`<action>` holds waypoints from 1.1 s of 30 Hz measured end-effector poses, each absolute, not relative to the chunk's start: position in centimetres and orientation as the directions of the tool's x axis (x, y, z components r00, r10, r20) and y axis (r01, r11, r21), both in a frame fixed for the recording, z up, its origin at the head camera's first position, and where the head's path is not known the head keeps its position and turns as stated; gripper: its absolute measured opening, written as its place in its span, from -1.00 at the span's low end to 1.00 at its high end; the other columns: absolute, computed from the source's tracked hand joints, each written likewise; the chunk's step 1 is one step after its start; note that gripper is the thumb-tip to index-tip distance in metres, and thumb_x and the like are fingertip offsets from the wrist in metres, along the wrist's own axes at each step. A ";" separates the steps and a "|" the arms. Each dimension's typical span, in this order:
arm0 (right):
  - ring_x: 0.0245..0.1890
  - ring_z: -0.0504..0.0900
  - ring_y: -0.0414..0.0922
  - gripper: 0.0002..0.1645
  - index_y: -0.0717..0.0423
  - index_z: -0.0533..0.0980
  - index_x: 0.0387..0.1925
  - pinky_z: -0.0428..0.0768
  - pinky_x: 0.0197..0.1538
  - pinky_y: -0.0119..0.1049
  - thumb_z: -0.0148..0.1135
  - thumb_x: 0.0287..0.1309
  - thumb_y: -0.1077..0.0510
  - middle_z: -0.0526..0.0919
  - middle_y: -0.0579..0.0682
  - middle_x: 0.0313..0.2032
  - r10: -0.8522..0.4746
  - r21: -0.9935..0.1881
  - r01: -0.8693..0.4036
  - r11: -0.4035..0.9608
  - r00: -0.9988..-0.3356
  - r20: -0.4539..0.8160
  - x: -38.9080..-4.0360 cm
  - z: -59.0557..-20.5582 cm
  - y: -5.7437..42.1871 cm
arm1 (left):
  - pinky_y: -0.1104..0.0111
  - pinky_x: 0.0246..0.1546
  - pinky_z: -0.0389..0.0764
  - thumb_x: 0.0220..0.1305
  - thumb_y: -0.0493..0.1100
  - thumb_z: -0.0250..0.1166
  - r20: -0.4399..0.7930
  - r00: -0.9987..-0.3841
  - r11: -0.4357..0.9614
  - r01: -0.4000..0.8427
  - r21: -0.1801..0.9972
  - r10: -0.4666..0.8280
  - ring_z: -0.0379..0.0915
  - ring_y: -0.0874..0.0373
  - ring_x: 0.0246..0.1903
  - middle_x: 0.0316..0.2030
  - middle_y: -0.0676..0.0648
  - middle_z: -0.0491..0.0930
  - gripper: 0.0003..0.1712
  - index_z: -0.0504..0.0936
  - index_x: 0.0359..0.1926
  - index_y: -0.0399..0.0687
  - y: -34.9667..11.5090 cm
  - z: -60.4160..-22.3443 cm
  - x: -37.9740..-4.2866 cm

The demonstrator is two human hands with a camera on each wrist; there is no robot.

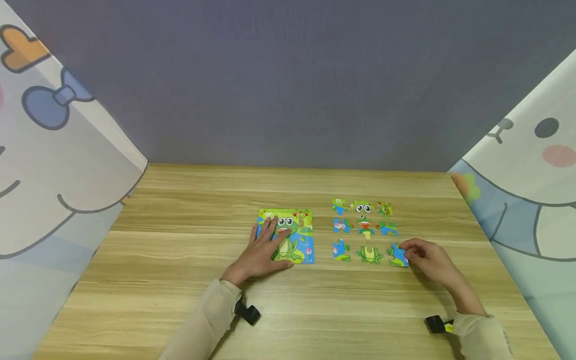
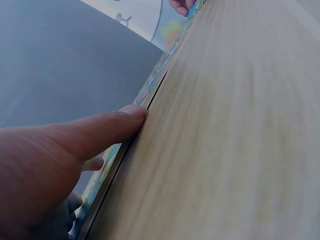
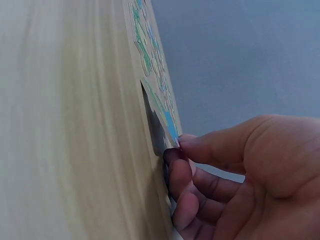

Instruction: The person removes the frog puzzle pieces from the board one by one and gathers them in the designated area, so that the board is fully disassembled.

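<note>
My left hand (image 1: 258,255) rests with spread fingers on a square frog picture board (image 1: 306,250), covering part of its left side. In the left wrist view the thumb (image 2: 131,112) presses at the board's near edge. Between thumb and fingertips my right hand (image 1: 429,260) pinches a blue and green puzzle piece (image 1: 398,256) by its right edge. The right wrist view shows this piece (image 3: 171,125) tilted, its held side raised above the table and a shadow beneath. Left of it lies the frog-body piece (image 1: 370,255).
Several other puzzle pieces lie apart in rows, including the eyes piece (image 1: 362,208), the mouth piece (image 1: 365,226) and a lower-left corner piece (image 1: 341,250). The wooden table (image 1: 180,270) meets a grey wall (image 1: 297,90) behind, with cartoon-printed panels at both sides.
</note>
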State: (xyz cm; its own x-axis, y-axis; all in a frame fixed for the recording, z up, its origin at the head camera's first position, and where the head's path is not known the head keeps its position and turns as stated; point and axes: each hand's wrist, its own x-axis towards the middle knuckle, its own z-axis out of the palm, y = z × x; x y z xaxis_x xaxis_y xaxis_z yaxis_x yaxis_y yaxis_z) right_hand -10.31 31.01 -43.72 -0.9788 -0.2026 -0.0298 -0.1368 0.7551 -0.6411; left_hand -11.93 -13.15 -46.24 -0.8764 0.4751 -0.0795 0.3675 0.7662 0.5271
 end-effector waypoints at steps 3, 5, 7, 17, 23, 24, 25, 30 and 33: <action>-0.42 0.53 -0.48 -0.84 0.27 0.62 -0.11 0.54 -0.34 -0.45 0.22 0.31 0.33 0.74 0.07 -0.29 -0.203 -0.626 -0.136 0.768 -0.978 -0.037 -10.2 -43.6 30.9 | -0.25 0.53 -0.42 0.24 0.32 0.31 -0.082 -0.876 0.766 0.366 0.528 0.475 -0.51 -0.14 0.62 0.62 -0.22 -0.33 -0.01 0.11 0.57 0.20 -13.1 -46.2 -11.9; -0.43 0.52 -0.47 -0.84 0.27 0.61 -0.11 0.52 -0.35 -0.45 0.22 0.31 0.32 0.74 0.06 -0.30 -0.201 -0.620 -0.133 0.773 -0.979 -0.040 -10.2 -43.5 30.9 | -0.26 0.52 -0.43 0.23 0.32 0.32 -0.080 -0.877 0.764 0.365 0.532 0.475 -0.51 -0.14 0.62 0.62 -0.22 -0.32 0.00 0.11 0.57 0.20 -13.1 -46.1 -11.9; -0.44 0.51 -0.45 -0.85 0.26 0.61 -0.11 0.51 -0.36 -0.45 0.21 0.32 0.32 0.73 0.05 -0.32 -0.198 -0.614 -0.131 0.778 -0.979 -0.042 -10.2 -43.5 30.9 | -0.26 0.52 -0.44 0.22 0.33 0.32 -0.082 -0.877 0.763 0.362 0.536 0.474 -0.52 -0.15 0.62 0.62 -0.22 -0.32 0.01 0.11 0.57 0.20 -13.0 -46.0 -11.9; -0.43 0.51 -0.46 -0.86 0.23 0.62 -0.13 0.51 -0.36 -0.45 0.24 0.30 0.31 0.73 0.03 -0.32 -0.197 -0.595 -0.134 0.793 -0.980 -0.042 -10.1 -43.5 30.9 | -0.24 0.52 -0.49 0.19 0.32 0.35 -0.071 -0.888 0.748 0.337 0.571 0.455 -0.57 -0.14 0.62 0.62 -0.23 -0.36 0.02 0.12 0.56 0.18 -13.3 -44.8 -11.8; -0.44 0.49 -0.47 -0.86 0.23 0.62 -0.14 0.51 -0.37 -0.45 0.25 0.28 0.32 0.71 0.00 -0.35 -0.204 -0.588 -0.147 0.796 -0.978 -0.031 -10.2 -43.5 30.9 | -0.26 0.50 -0.51 0.19 0.28 0.36 -0.061 -0.899 0.742 0.319 0.590 0.434 -0.58 -0.16 0.62 0.62 -0.23 -0.34 0.05 0.09 0.58 0.17 -14.4 -44.2 -11.8; -0.44 0.49 -0.47 -0.87 0.23 0.62 -0.14 0.50 -0.37 -0.45 0.25 0.28 0.32 0.71 0.00 -0.35 -0.205 -0.586 -0.149 0.796 -0.978 -0.030 -10.2 -43.5 30.9 | -0.28 0.50 -0.51 0.19 0.28 0.37 -0.055 -0.900 0.740 0.319 0.592 0.432 -0.58 -0.17 0.61 0.62 -0.24 -0.34 0.05 0.10 0.57 0.17 -14.5 -44.1 -11.7; -0.44 0.49 -0.47 -0.87 0.22 0.62 -0.15 0.50 -0.37 -0.46 0.25 0.28 0.32 0.71 -0.01 -0.35 -0.204 -0.584 -0.149 0.798 -0.979 -0.029 -10.2 -43.4 30.9 | -0.30 0.49 -0.49 0.18 0.27 0.38 -0.045 -0.901 0.738 0.324 0.592 0.431 -0.56 -0.19 0.61 0.62 -0.26 -0.33 0.05 0.11 0.57 0.15 -14.7 -44.0 -11.7; -0.44 0.51 -0.45 -0.86 0.22 0.62 -0.14 0.51 -0.37 -0.45 0.24 0.29 0.31 0.72 -0.03 -0.35 -0.203 -0.581 -0.142 0.801 -0.978 -0.041 -10.2 -43.4 31.0 | -0.31 0.49 -0.46 0.17 0.26 0.40 -0.025 -0.906 0.725 0.321 0.609 0.422 -0.52 -0.23 0.61 0.62 -0.26 -0.30 0.05 0.13 0.56 0.16 -15.7 -43.3 -11.5; -0.44 0.51 -0.46 -0.85 0.21 0.62 -0.12 0.51 -0.36 -0.45 0.23 0.30 0.29 0.73 -0.02 -0.34 -0.201 -0.572 -0.137 0.809 -0.978 -0.049 -10.3 -43.5 31.0 | -0.32 0.48 -0.45 0.17 0.26 0.41 -0.020 -0.907 0.724 0.322 0.610 0.420 -0.52 -0.24 0.61 0.62 -0.26 -0.30 0.05 0.11 0.57 0.16 -16.3 -42.8 -11.5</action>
